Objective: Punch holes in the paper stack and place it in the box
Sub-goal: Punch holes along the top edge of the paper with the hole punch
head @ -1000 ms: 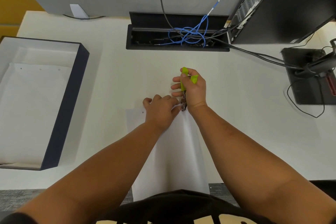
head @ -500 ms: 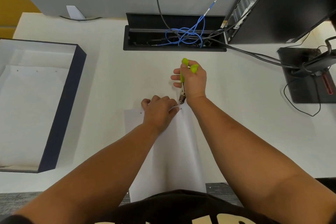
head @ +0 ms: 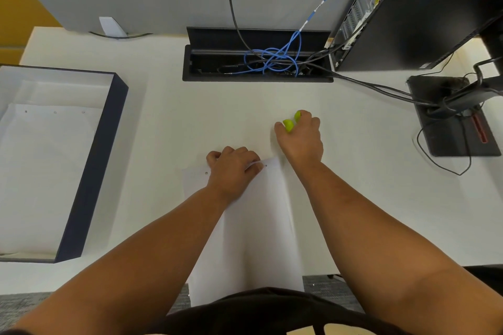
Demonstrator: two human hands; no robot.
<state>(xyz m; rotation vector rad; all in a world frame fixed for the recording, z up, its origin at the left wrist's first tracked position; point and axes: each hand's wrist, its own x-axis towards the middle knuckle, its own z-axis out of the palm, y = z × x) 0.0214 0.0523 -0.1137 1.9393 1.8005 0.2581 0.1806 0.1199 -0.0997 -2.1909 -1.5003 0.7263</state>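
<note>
A white paper stack (head: 255,226) lies on the desk in front of me, hanging over the near edge, with small holes near its top edge. My left hand (head: 234,168) grips the top edge of the stack with curled fingers. My right hand (head: 300,139) is to the right of and beyond the stack, off the paper, gripping a green-handled hole punch (head: 291,121); only the two green handle tips show. The open dark-blue box (head: 92,171) sits at the left and holds punched white sheets.
A black cable tray (head: 255,62) with tangled blue and black cables is set into the desk at the back. A black computer tower (head: 408,8) stands at the back right. A black monitor base (head: 457,117) with cables is at the right.
My right hand has pulled the punch off the paper's top edge and moved it right and away. My left hand has stayed on the stack.
</note>
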